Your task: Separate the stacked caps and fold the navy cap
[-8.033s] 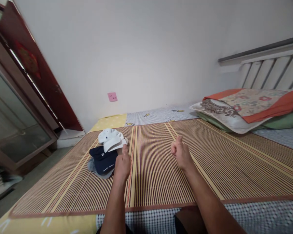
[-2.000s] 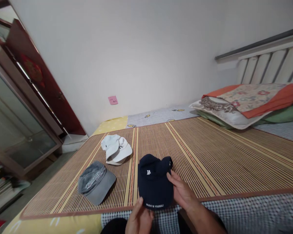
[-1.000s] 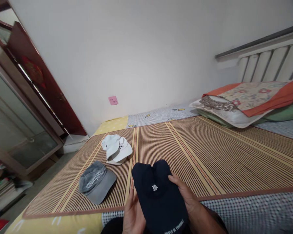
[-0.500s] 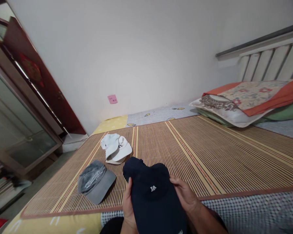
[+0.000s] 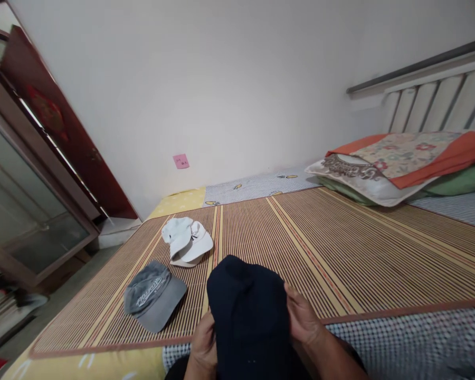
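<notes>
A navy blue cap (image 5: 249,311) is held up over the near edge of the bed, between my two hands. My left hand (image 5: 204,340) grips its left side, with the fingers partly hidden behind the cloth. On the opposite side, my right hand (image 5: 303,316) holds the cap's edge, the thumb showing. The white logo on the cap is out of sight. To the left lies a grey cap (image 5: 154,295) with white lettering, its brim pointing toward me. Beyond it a stack of white caps (image 5: 188,240) rests on the mat.
A striped bamboo mat (image 5: 301,248) covers the bed. Pillows (image 5: 404,158) with floral and orange covers lie at the right, by a white radiator (image 5: 439,103). A pink note (image 5: 181,161) is on the wall. A dark red door (image 5: 59,126) stands at the left.
The navy cap has turned in my hands, so its white logo no longer shows. My left hand has moved lower and slightly left. The other caps lie as before.
</notes>
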Action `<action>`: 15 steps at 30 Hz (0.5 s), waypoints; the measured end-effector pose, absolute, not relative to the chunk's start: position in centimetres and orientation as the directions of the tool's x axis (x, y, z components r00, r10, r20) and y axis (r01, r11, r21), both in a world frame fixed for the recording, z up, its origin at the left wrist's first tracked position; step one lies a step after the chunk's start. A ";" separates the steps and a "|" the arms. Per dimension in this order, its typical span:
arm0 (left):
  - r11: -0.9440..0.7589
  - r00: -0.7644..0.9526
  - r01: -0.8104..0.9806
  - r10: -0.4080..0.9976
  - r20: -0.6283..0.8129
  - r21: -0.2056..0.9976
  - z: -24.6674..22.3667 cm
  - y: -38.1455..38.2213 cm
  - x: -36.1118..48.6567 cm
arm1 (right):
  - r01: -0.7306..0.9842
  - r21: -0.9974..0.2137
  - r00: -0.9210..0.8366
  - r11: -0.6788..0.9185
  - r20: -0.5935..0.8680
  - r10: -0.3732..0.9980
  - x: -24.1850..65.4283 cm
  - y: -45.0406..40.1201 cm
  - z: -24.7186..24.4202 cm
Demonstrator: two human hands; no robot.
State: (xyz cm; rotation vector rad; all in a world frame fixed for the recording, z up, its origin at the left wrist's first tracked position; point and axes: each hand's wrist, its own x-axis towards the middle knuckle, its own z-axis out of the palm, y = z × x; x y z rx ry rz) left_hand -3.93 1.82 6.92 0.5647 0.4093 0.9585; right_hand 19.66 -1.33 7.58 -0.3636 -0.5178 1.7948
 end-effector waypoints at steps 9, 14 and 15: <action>0.461 0.531 -0.680 0.846 -0.051 0.571 6.6 4.5 -3.2 | -0.830 -0.493 -0.242 -0.261 -0.103 0.965 20.6 -0.9 7.4; 0.511 0.579 -0.632 0.811 -0.083 0.583 6.0 2.8 -2.7 | -0.829 -0.479 -0.284 -0.289 -0.086 0.955 20.4 -1.4 7.9; 0.523 0.570 -0.610 0.811 -0.129 0.594 5.8 2.2 -2.5 | -0.837 -0.469 -0.274 -0.283 -0.088 0.958 20.6 -1.4 8.2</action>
